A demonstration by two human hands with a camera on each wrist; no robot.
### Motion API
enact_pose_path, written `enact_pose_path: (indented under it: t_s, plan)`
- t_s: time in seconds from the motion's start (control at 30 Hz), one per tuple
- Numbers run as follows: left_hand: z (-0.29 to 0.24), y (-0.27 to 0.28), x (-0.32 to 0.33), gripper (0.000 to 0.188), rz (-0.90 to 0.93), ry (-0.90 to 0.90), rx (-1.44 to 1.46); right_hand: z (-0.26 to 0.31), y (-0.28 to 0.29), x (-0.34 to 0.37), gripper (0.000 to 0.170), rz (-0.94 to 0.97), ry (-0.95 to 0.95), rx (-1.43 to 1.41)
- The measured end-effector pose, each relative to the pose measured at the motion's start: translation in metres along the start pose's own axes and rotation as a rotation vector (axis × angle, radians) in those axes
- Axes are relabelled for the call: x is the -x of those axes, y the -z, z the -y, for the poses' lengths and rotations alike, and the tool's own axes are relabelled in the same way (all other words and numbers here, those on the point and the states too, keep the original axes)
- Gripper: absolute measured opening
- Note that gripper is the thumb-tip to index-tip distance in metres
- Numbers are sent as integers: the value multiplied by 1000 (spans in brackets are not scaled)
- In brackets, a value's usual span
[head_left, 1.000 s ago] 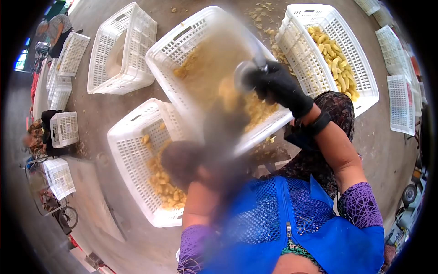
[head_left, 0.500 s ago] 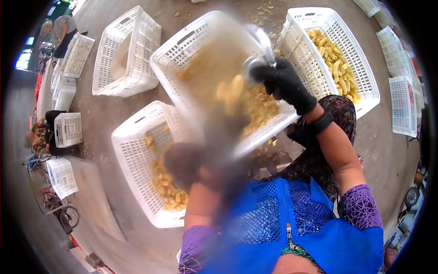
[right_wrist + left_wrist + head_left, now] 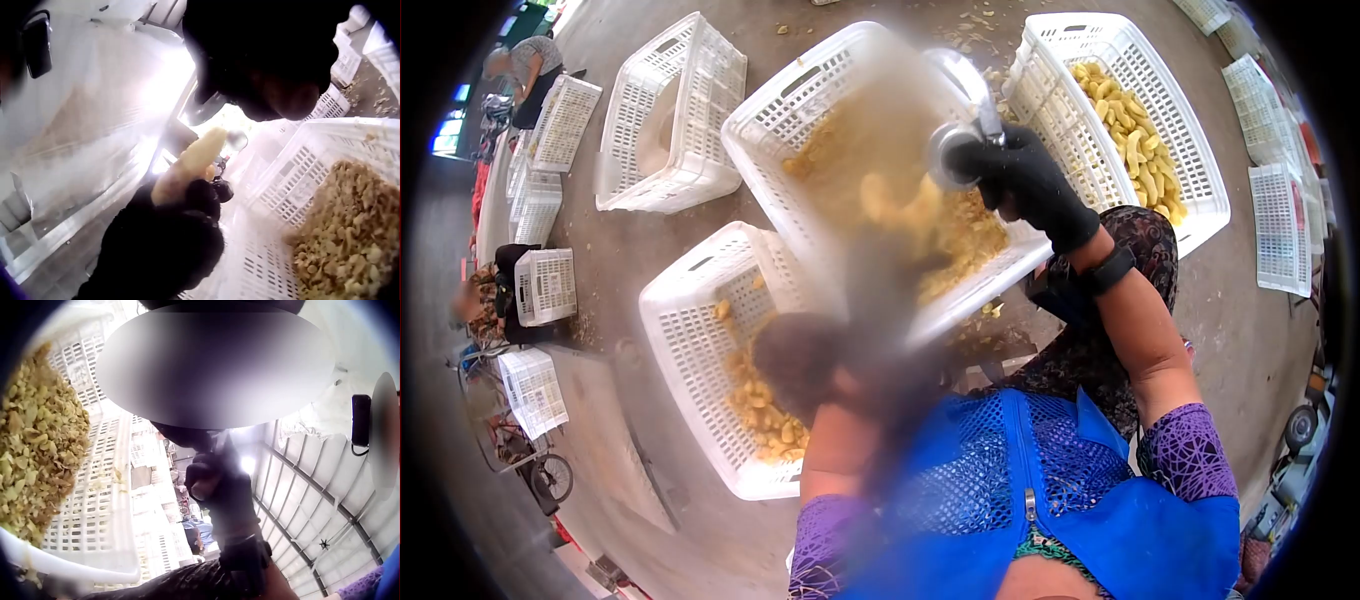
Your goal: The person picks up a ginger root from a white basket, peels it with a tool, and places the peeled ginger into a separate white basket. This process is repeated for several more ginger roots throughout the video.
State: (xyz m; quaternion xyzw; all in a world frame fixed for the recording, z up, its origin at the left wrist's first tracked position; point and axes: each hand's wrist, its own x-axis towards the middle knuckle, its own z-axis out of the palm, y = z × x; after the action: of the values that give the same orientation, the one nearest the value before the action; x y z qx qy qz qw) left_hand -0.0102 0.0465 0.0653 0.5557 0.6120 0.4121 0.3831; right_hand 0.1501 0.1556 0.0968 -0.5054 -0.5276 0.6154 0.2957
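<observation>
My right hand (image 3: 1035, 190), in a black glove, grips a shiny metal tool with a round end (image 3: 952, 158) over the middle white crate (image 3: 775, 85). Blurred in the head view, my gloved left hand (image 3: 890, 280) is lower and to the left of it. In the right wrist view the left hand (image 3: 169, 244) holds a pale yellow, elongated peeled piece (image 3: 194, 165) between fingers and thumb. The tool is close by the piece's upper end there, partly hidden by the right hand (image 3: 262, 62). Peelings (image 3: 350, 237) lie heaped in the middle crate.
Yellow curved pieces (image 3: 1135, 140) fill part of the right crate (image 3: 1215, 195). More pieces (image 3: 770, 415) lie in the lower left crate (image 3: 675, 310). Another white crate (image 3: 615, 130) stands at upper left. Peel scraps litter the floor; two people are at far left.
The yellow piece by my left hand has turned from upright to slanting sideways. My right hand and the tool have shifted slightly over the crate, and the view has tilted a little.
</observation>
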Motion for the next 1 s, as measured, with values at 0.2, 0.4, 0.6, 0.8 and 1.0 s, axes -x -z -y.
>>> enact_pose_path:
  t_s: [0.2, 0.4, 0.6, 0.8, 1.0]
  plan:
    - [10, -9, 3, 19, -53, 325, 991, -23, -2, -9, 29, 39, 197, 214]
    - [-15, -18, 13, 22, -197, 373, 1054, -11, 18, -23, 29, -130, 76, 124]
    - [47, -16, 3, 28, -18, 438, 1126, -12, 2, -1, 28, 119, -12, 101]
    - [25, -12, 3, 39, -96, 107, 545, -65, 19, -57, 18, -292, 568, 247]
    - [21, -18, 5, 43, -102, -54, 611, -22, 13, -14, 19, 31, -21, -225]
